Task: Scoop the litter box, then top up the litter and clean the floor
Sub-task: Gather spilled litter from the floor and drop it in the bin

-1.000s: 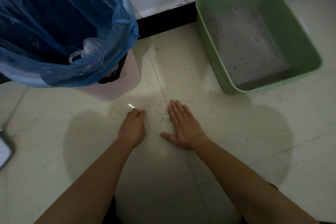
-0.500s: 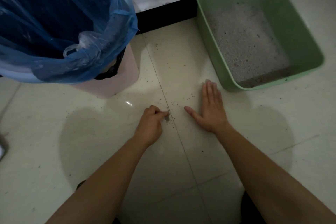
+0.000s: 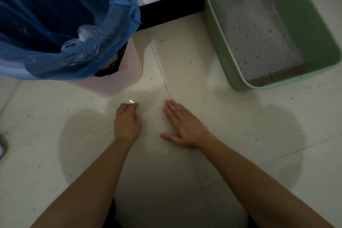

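A green litter box (image 3: 314, 29) stands on the pale tiled floor at the right, with grey litter (image 3: 255, 39) spread inside it. Loose litter grains (image 3: 160, 107) are scattered on the floor along a tile seam. My right hand (image 3: 182, 126) lies flat on the floor with straight fingers, its fingertips at those grains. To the left of the seam my left hand (image 3: 127, 122) rests on the tile with its fingers curled under. I see nothing held in it.
A pink waste bin (image 3: 122, 79) lined with a blue plastic bag (image 3: 55, 15) stands at the left, close to my left hand. A black baseboard (image 3: 166, 9) and white wall run behind. A dark object (image 3: 1, 146) shows at the left edge.
My right hand has swept from beside the litter box back left toward the tile seam. My left hand has drawn left, away from the grains on the seam.
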Available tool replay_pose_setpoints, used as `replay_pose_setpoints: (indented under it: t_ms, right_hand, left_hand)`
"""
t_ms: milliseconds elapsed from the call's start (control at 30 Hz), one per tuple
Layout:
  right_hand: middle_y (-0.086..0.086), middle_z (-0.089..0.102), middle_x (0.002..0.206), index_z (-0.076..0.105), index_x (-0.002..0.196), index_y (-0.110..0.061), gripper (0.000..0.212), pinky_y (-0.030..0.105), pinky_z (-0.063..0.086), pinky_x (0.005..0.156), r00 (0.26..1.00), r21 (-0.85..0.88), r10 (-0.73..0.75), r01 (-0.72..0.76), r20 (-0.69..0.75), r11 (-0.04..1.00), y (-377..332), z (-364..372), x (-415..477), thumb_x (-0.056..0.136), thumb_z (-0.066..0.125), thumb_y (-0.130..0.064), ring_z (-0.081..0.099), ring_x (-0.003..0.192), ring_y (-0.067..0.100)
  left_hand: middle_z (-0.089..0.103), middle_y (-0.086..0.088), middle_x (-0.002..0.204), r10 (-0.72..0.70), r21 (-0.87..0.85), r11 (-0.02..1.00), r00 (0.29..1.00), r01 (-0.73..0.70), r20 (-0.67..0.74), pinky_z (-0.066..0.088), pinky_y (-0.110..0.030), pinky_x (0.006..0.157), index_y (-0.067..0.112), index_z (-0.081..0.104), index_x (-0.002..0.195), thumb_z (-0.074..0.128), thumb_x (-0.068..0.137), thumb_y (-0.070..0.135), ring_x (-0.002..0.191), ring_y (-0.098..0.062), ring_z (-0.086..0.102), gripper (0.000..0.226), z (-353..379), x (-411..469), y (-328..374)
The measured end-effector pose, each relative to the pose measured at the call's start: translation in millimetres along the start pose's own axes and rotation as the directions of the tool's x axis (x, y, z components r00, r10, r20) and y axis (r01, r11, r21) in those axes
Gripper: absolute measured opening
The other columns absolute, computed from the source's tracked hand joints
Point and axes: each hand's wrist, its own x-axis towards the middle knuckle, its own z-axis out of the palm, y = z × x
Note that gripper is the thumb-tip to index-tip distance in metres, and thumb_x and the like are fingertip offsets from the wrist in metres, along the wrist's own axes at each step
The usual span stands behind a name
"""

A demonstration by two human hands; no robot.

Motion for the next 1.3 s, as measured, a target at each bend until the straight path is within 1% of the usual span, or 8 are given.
replay_pose_setpoints:
  t_ms: [300,433,567,733,833,967,1133,1300]
  right_hand:
    - [0.017,-0.012,0.164,-0.005,0.156,-0.001,0.112,0.043,-0.002,0.124,0.849,-0.019,0.502,-0.512,-0.166,0.859,51.7,-7.5,-35.3,0.086,0.019,-0.084,-0.017,0.151,0.026]
    - [0.018,-0.019,0.162,-0.010,0.155,-0.001,0.113,0.044,-0.001,0.124,0.908,-0.036,0.405,-0.411,-0.104,0.911,22.9,0.9,-31.2,0.084,0.014,-0.086,-0.021,0.149,0.027]
    - [0.015,-0.025,0.160,-0.016,0.154,-0.003,0.107,0.042,-0.006,0.123,0.966,-0.043,0.256,-0.258,-0.040,0.965,-12.1,12.6,-19.9,0.087,0.011,-0.083,-0.026,0.148,0.024]
    - [0.012,-0.010,0.165,-0.002,0.157,-0.005,0.081,0.038,-0.001,0.124,0.994,0.039,0.098,-0.096,-0.044,0.995,-17.4,19.3,-13.2,0.102,0.019,-0.061,-0.015,0.151,0.020]
    - [0.011,0.012,0.164,0.015,0.156,-0.005,0.065,0.039,0.015,0.124,0.993,0.177,0.053,-0.034,-0.104,0.984,-17.9,13.3,-9.8,0.106,0.035,-0.041,0.009,0.152,0.021]
    - [0.007,0.019,0.163,0.019,0.156,-0.008,0.068,0.021,0.009,0.117,0.944,0.358,0.268,-0.188,-0.190,0.915,-10.0,-2.3,-11.8,0.102,0.047,-0.040,0.018,0.148,0.018]
    - [0.016,0.050,0.129,0.045,0.145,-0.004,0.071,0.038,0.044,0.102,0.949,0.137,0.178,-0.146,-0.259,0.980,7.4,0.6,-12.7,0.092,0.062,-0.048,0.046,0.114,0.030]
    - [0.015,0.058,0.111,0.063,0.129,-0.003,0.047,0.035,0.054,0.081,0.960,0.208,0.102,-0.047,-0.262,0.977,1.3,2.4,2.8,0.090,0.071,-0.028,0.058,0.095,0.031]
  left_hand:
    - [0.053,-0.015,0.110,0.284,0.010,0.954,0.919,-0.298,0.274,0.042,-0.042,0.092,0.009,0.053,0.137,0.050,0.081,-0.008,0.100,-0.034,0.046,0.058,28.7,-8.4,44.3]
    - [0.065,-0.009,0.106,0.261,-0.139,0.963,0.928,-0.232,0.265,0.044,-0.035,0.094,0.014,0.073,0.113,0.050,0.079,-0.011,0.100,-0.028,0.053,0.048,26.0,-5.3,51.7]
    - [0.072,0.000,0.094,-0.052,-0.324,0.941,0.989,0.096,0.141,0.047,-0.024,0.096,0.012,0.075,0.103,0.048,0.084,-0.009,0.095,-0.014,0.065,0.039,12.5,-1.7,51.4]
    - [0.066,0.009,0.090,-0.261,-0.344,0.903,0.965,0.256,0.031,0.039,-0.015,0.088,0.014,0.072,0.107,0.048,0.090,-0.002,0.091,-0.006,0.058,0.034,0.3,4.8,39.0]
    - [0.066,0.008,0.092,-0.290,-0.340,0.896,0.956,0.285,0.037,0.039,-0.015,0.088,0.013,0.071,0.106,0.048,0.090,-0.002,0.091,-0.007,0.058,0.032,-0.2,6.0,33.7]
    - [0.067,0.005,0.091,-0.287,-0.335,0.898,0.957,0.287,0.049,0.043,-0.021,0.091,0.012,0.071,0.105,0.046,0.090,-0.002,0.092,-0.012,0.061,0.033,1.9,4.2,29.0]
    - [0.067,0.005,0.088,-0.282,-0.343,0.895,0.957,0.285,0.059,0.043,-0.020,0.090,0.012,0.072,0.104,0.045,0.090,-0.003,0.090,-0.012,0.061,0.033,1.8,3.6,28.3]
    - [0.067,0.005,0.087,-0.273,-0.329,0.903,0.961,0.276,0.056,0.044,-0.020,0.088,0.013,0.072,0.102,0.046,0.088,-0.004,0.089,-0.012,0.061,0.035,3.5,3.8,27.9]
